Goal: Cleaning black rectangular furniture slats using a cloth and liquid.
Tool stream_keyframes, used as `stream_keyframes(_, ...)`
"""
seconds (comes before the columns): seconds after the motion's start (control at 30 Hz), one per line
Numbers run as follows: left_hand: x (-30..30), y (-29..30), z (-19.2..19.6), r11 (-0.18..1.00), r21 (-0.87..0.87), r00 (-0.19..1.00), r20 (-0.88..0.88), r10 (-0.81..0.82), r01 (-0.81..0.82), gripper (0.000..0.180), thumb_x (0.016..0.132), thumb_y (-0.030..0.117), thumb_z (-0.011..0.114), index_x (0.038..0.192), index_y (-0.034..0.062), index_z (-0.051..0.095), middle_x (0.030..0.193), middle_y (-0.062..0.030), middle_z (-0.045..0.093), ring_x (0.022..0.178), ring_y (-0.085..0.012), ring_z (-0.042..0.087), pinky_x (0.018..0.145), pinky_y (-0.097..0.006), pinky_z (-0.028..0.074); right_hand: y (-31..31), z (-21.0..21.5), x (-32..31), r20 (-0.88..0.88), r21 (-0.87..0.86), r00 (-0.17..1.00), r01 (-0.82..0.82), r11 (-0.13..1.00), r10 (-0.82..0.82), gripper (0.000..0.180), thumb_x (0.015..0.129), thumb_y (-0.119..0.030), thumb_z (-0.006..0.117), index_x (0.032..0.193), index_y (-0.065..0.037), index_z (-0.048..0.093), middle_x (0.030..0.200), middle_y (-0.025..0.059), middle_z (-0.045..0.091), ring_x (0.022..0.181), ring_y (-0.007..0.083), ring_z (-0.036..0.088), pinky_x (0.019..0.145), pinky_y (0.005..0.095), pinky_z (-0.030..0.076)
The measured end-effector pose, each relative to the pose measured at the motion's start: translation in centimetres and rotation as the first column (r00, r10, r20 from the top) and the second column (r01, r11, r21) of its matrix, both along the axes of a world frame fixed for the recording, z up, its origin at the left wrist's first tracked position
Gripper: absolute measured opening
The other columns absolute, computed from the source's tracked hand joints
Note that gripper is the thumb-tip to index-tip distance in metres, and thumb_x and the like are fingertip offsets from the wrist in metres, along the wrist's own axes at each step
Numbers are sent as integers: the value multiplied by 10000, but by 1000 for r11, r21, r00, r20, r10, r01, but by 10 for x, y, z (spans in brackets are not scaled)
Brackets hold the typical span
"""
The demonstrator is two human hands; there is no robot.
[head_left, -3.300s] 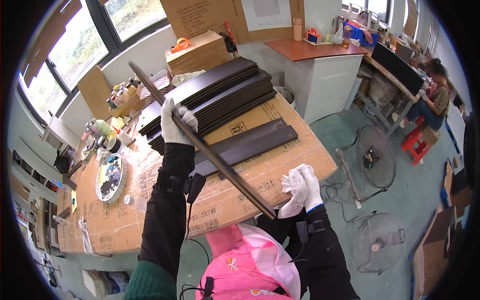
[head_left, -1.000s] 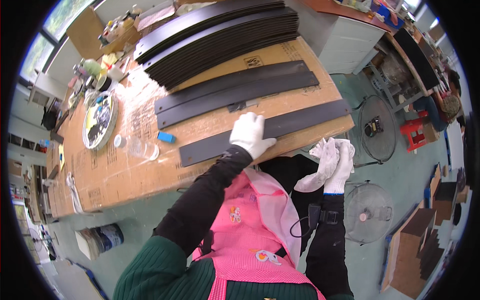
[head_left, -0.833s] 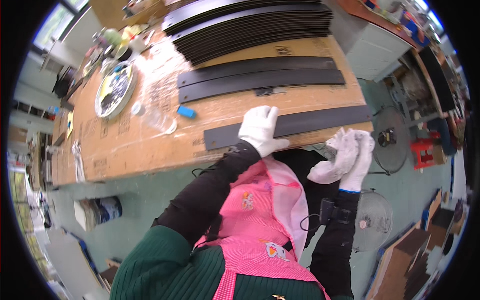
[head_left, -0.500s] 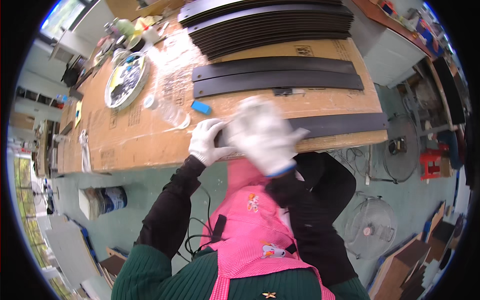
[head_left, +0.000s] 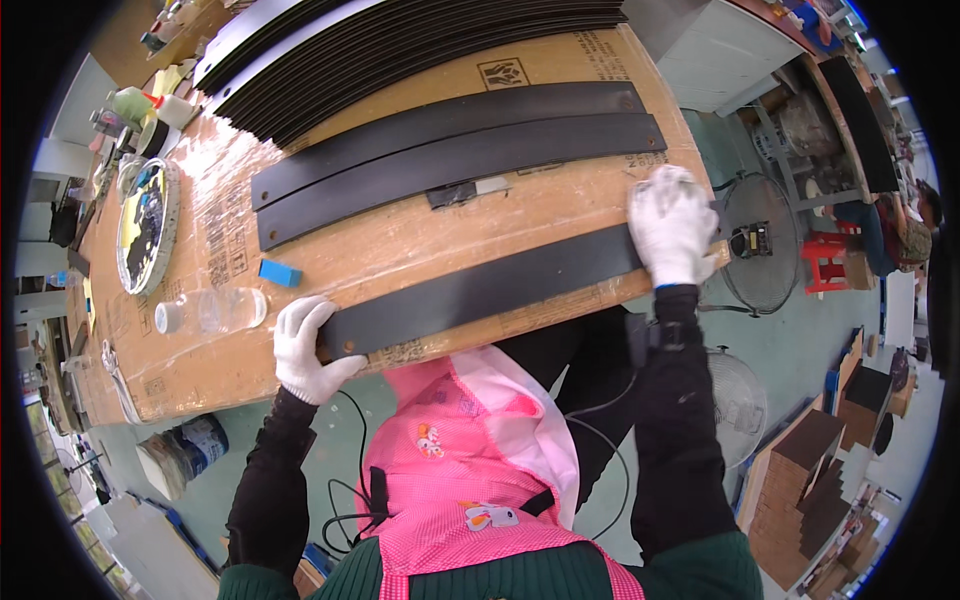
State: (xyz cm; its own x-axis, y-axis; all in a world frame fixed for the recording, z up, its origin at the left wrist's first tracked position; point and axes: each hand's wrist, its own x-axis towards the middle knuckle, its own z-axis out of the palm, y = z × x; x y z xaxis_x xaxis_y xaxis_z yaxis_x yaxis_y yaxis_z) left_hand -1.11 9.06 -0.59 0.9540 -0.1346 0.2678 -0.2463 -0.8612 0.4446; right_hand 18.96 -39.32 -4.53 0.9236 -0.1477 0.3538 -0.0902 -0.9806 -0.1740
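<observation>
A long dark flat strip [head_left: 480,283] with a hole near its end lies along the near edge of the cardboard-covered table [head_left: 420,240]. My white-gloved left hand [head_left: 308,350] grips its left end, thumb at the near edge and fingers at the far side. At the strip's right end, my gloved right hand [head_left: 672,228] presses down with curled fingers; whatever may be under them is hidden. Two similar dark strips [head_left: 455,155] lie side by side farther back. Behind those rises a stack of dark strips [head_left: 400,65].
Left of the strips are a blue block [head_left: 280,273], a clear plastic bottle [head_left: 225,310] on its side and a round stained tray [head_left: 168,240]. Small bottles [head_left: 140,105] crowd the far left. A floor fan [head_left: 765,240] and red stool [head_left: 825,262] stand to the right.
My right hand has swept from beside my left hand to the strip's right end. My left hand stays at the left end. The view has shifted and turned.
</observation>
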Motion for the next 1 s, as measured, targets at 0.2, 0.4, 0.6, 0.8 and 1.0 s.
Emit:
stream_keyframes(0.2, -6, 3, -2, 1000, -4, 1000, 0, 1, -1, 769, 502, 217, 889, 1217, 59, 653, 1231, -147, 656, 1201, -410, 591, 1045, -522, 477, -125, 3, 47, -59, 154, 926, 377, 913, -372, 524, 1022, -489, 536, 1213, -25, 688, 1173, 292, 724, 1133, 469, 684, 979, 538, 535)
stream_keyframes(0.4, -21, 13, 3, 998, 34, 999, 17, 49, -50, 784, 499, 195, 889, 1231, 64, 641, 1237, -145, 646, 1202, -405, 589, 1041, -520, 478, -165, -4, 11, -475, -303, 761, 330, 894, -442, 462, 980, -361, 591, 1254, -1, 684, 1351, 277, 669, 1225, 396, 684, 987, 509, 571)
stream_keyframes(0.6, -17, 7, -2, 998, -15, 997, 56, 57, -57, 729, 533, 178, 909, 1208, 62, 659, 1229, -143, 648, 1198, -394, 593, 1038, -507, 487, -152, 49, -4, 93, 100, 978, 179, 979, -189, 444, 999, -383, 634, 1326, -85, 622, 1308, 213, 649, 1130, 423, 663, 955, 467, 535)
stream_keyframes(0.8, -1, -4, -7, 1000, -24, 997, 72, 9, -7, 723, 556, 233, 929, 1207, 52, 673, 1255, -145, 654, 1202, -389, 602, 1040, -498, 495, -23, 27, -6, -159, -723, 986, -148, 674, 45, 418, 1028, -327, 577, 1290, -1, 578, 1169, 205, 662, 992, 360, 663, 888, 457, 564)
stream_keyframes(1.0, -7, 2, -7, 999, 8, 999, 38, 35, -35, 712, 558, 199, 917, 1211, 52, 675, 1264, -145, 661, 1215, -377, 607, 1051, -494, 492, 131, 29, -90, -178, -406, 931, -364, 838, 318, 325, 1034, -253, 480, 1256, -18, 509, 1037, 168, 613, 896, 288, 647, 819, 435, 587)
